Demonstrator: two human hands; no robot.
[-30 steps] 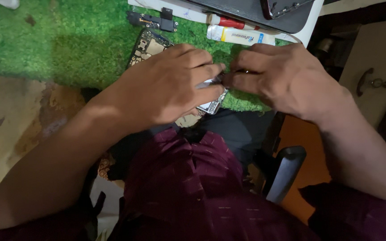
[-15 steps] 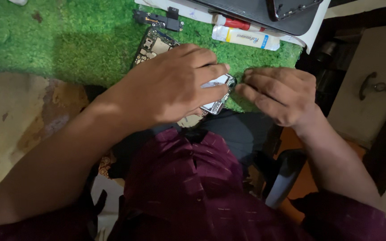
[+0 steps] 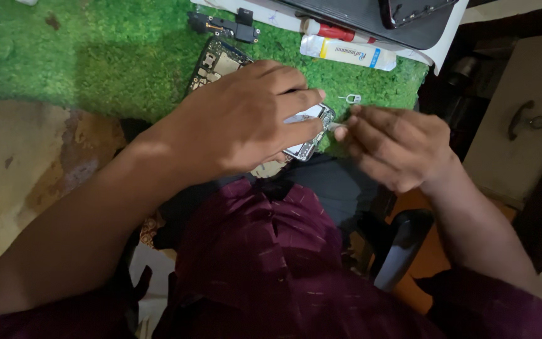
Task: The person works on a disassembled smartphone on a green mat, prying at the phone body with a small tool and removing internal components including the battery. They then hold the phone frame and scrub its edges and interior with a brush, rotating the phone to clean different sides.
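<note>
Phone innards (image 3: pixel 308 129), an opened handset with its circuit board showing, sit at centre frame on the green turf mat (image 3: pixel 83 56). Left hand (image 3: pixel 246 119) lies flat over it, fingers together, pressing it down. Right hand (image 3: pixel 393 144) is just beside, fingers pinched on something tiny at the phone's edge. Small metal pin (image 3: pixel 350 98) lies just above. White tube (image 3: pixel 346 53) and dark tray (image 3: pixel 371 22) sit upper right.

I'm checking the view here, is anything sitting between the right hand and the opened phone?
Nothing visible does. The right hand has its fingertips right at the edge of the opened phone, which the left hand covers and presses down. The small metal pin lies apart on the green mat.
</note>
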